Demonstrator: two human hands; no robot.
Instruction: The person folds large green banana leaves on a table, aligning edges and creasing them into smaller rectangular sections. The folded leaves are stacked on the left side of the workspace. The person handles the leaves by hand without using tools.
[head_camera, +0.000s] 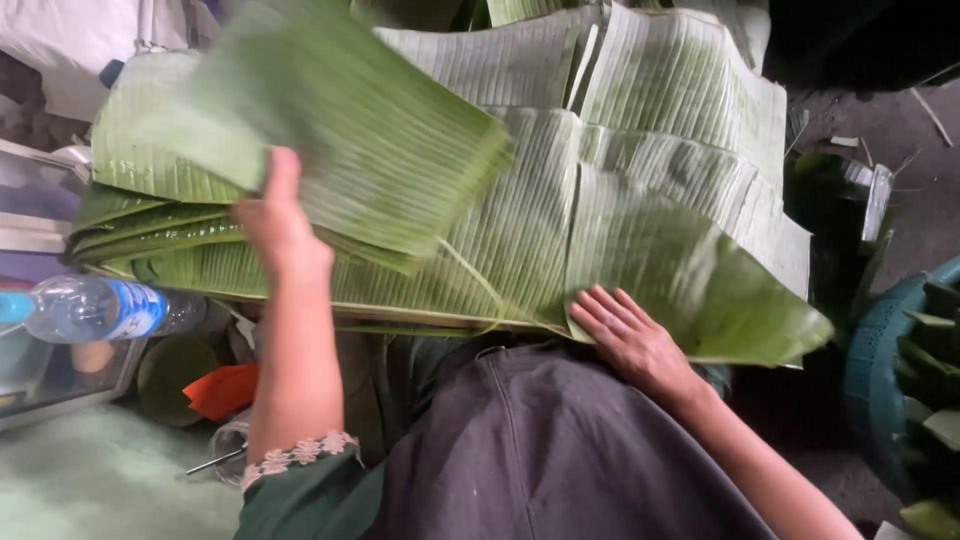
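Note:
A stack of large green banana leaves (560, 220) lies spread across my lap and a low surface in front of me. My left hand (278, 225) grips a folded, blurred piece of banana leaf (340, 130) and holds it raised over the left part of the stack. My right hand (630, 335) rests flat, fingers spread, on the near edge of the top leaf at the right. The dark cloth on my lap (540, 450) shows below the leaves.
A clear plastic water bottle (95, 308) lies at the left edge on a metal box. An orange scrap (225, 388) and a small glass (230, 445) sit below it. A teal basket (885, 350) with more leaves stands at the right.

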